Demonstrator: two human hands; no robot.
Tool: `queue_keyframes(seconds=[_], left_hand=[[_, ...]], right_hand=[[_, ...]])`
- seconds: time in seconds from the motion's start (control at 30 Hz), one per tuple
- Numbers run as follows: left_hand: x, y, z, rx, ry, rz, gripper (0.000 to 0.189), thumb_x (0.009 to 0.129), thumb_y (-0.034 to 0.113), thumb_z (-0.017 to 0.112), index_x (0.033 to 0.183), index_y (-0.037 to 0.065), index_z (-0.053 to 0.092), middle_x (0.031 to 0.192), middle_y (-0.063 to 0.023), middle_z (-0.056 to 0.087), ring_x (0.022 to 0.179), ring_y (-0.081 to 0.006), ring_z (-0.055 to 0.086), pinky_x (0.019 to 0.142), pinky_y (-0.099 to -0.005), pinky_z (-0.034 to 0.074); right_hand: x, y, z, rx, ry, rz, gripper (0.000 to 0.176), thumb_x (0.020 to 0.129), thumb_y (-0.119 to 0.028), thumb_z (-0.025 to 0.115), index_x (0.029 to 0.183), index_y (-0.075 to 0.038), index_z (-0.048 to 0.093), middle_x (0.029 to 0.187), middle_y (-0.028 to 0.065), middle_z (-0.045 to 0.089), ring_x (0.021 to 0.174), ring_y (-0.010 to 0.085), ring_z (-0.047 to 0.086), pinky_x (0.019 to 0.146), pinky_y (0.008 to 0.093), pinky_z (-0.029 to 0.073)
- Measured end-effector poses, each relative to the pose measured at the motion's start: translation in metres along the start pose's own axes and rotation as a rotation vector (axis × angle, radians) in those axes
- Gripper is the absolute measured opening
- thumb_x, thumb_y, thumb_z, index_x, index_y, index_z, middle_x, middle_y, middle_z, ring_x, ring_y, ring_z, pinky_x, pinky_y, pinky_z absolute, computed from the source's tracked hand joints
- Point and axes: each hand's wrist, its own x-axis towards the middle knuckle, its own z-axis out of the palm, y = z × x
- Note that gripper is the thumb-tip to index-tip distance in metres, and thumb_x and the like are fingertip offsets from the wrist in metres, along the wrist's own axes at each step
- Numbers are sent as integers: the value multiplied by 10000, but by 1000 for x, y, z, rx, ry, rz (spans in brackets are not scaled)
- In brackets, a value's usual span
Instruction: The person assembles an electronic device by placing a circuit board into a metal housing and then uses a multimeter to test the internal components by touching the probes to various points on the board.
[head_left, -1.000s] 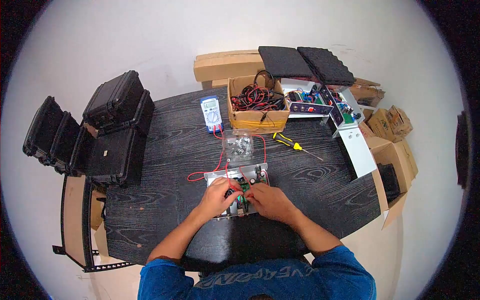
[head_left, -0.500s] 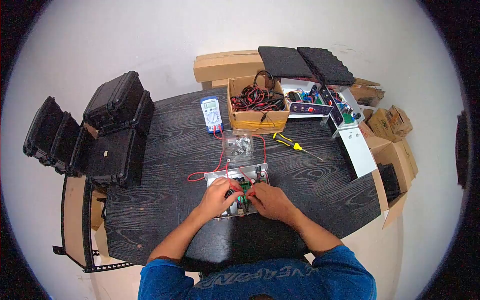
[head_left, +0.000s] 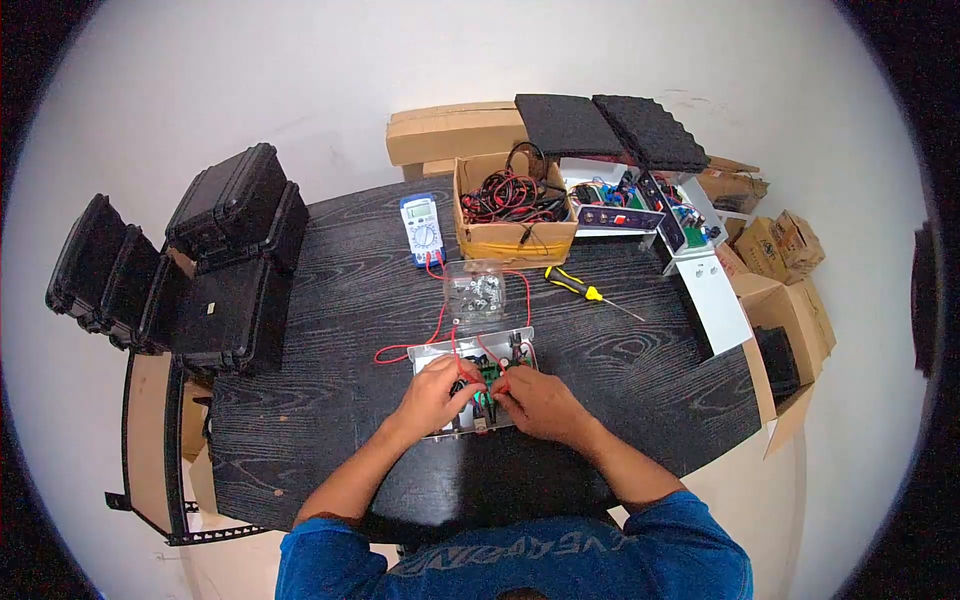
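Observation:
An open metal case (head_left: 432, 353) with a green circuit board (head_left: 489, 373) lies in front of me. My left hand (head_left: 436, 396) is closed on a red test probe (head_left: 468, 373) over the left part of the board. Opposite it, my right hand (head_left: 540, 401) pinches a second red test probe (head_left: 502, 384). Both probes point down at the board, though their tips are too small to make out. Red leads run from them to a blue and white multimeter (head_left: 424, 231). Its display is too small to read.
Behind the case sits a clear box (head_left: 476, 291) of small parts. A yellow-black screwdriver (head_left: 576, 284) lies to its right. A carton (head_left: 515, 245) of cables stands farther back, near opened electronic units (head_left: 612, 212). Black hard cases (head_left: 232, 312) are stacked at the left.

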Motion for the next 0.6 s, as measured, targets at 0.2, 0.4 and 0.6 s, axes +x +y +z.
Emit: queue_keyframes(seconds=[0.2,0.4,0.6], left_hand=[[-1,-3,0,18,-7,32,156,902,115,763,993,39,663,963,-141,692,945,-336,685,820,-417,539],[-1,3,-1,16,2,25,159,896,102,764,1000,35,665,965,-144,689,930,-340,684,810,-419,541],[-1,3,-2,26,3,26,177,886,101,774,1005,31,664,968,-150,689,927,-340,685,806,-414,544]], right_hand=[[0,-1,0,3,18,-29,130,945,-147,666,1046,-65,657,974,139,647,927,358,667,798,458,554],[-2,4,4,33,25,-4,135,950,-156,664,1045,-60,663,970,131,648,926,355,665,804,462,550],[-1,5,4,30,47,-48,127,935,-132,681,1047,-74,668,961,125,655,918,359,666,788,455,555]])
